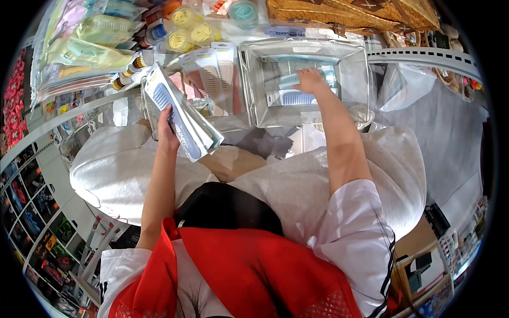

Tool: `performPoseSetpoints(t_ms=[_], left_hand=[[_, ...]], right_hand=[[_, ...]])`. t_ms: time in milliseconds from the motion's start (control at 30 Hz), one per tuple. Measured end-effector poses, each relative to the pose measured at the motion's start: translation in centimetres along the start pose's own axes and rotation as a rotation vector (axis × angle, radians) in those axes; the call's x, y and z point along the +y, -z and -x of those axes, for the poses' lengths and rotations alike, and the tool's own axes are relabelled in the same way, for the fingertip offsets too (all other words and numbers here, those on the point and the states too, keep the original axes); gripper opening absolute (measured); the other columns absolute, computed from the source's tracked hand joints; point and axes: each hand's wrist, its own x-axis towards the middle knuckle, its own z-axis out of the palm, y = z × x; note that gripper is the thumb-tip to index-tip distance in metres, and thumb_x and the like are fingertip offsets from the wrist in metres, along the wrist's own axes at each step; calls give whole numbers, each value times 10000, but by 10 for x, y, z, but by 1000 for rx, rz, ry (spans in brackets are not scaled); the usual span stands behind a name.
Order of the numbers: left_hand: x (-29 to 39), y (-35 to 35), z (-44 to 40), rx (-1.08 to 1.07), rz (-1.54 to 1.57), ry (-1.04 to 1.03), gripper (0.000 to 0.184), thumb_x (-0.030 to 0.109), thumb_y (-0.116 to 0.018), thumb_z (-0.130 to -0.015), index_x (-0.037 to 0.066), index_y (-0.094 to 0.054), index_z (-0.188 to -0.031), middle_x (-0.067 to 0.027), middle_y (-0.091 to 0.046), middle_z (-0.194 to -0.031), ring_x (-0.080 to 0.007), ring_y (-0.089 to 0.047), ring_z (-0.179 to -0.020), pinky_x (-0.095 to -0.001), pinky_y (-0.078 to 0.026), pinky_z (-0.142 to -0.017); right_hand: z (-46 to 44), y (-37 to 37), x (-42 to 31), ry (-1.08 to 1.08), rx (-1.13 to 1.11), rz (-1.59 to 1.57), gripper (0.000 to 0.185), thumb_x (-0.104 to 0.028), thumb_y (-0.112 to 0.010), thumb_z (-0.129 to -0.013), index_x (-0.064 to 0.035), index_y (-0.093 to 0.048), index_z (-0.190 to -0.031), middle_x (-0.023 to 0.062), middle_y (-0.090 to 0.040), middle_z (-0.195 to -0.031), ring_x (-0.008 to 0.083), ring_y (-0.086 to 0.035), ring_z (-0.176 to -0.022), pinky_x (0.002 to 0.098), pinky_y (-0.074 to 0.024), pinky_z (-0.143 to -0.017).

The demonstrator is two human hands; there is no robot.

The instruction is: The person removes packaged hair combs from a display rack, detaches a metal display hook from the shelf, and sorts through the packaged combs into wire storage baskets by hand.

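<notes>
My left hand (167,131) is closed around a stack of packaged combs (177,114), the top one blue in a white-backed pack, held tilted above the left wire basket (236,123). In that basket stand more packs with pink and beige combs (210,77). My right hand (310,82) reaches into the right wire basket (350,47), fingers apart over a pale green comb pack (289,80). Below it in the same basket lies a blue comb pack (297,98). Whether my right fingertips touch a pack, I cannot tell.
Bagged pastel goods (106,32) are piled at the upper left. Yellow hair ties (201,33) in clear tubs and a brown woven basket (355,13) sit behind the wire baskets. A perforated metal rail (424,55) runs to the right; a clear plastic bag (405,85) hangs below it.
</notes>
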Motion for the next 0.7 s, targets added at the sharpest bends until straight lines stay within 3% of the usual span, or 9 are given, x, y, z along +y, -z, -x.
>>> performPoseSetpoints(t_ms=[233, 333, 433, 533, 700], left_hand=[[0, 8, -2, -8, 14, 34, 414, 222, -445, -839, -42, -446, -1158, -178, -540, -1106, -295, -529, -1021, -367, -445, -863], [1, 7, 0, -10, 56, 48, 410, 222, -454, -834, -39, -453, -1150, -185, -547, -1088, -294, -538, -1002, -369, -447, -863], [4, 6, 1, 2, 83, 53, 408, 229, -461, -832, -40, -461, -1139, -187, -560, -1064, -287, -553, -972, -367, -450, -862], [6, 11, 1, -27, 93, 97, 415, 240, -470, -829, -45, -465, -1131, -187, -569, -1049, -282, -566, -946, -367, -454, -858], [0, 20, 4, 56, 51, 81, 489, 306, -509, -816, -46, -443, -1150, -170, -574, -1028, -259, -588, -885, -361, -482, -811]], right_hand=[[19, 8, -5, 27, -310, -20, 808, -394, -753, -547, -29, -431, -1192, 141, -422, -1266, 279, -435, -1142, 400, -397, -906], [17, -9, -15, 40, -414, 67, 727, -255, -746, -565, -40, -433, -1185, 147, -456, -1200, 253, -478, -1098, 361, -446, -839], [13, -42, -18, 14, 50, 104, 565, -158, -718, -586, -53, -508, -1100, 149, -454, -1158, 263, -483, -1067, 353, -464, -799], [13, -53, -16, 11, 232, 107, 518, -184, -720, -560, -64, -540, -1031, 177, -437, -1118, 311, -460, -1048, 412, -427, -845], [18, -50, -14, 106, 206, 298, 346, -201, -664, -607, -92, -615, -932, 132, -463, -1120, 279, -459, -1053, 395, -388, -896]])
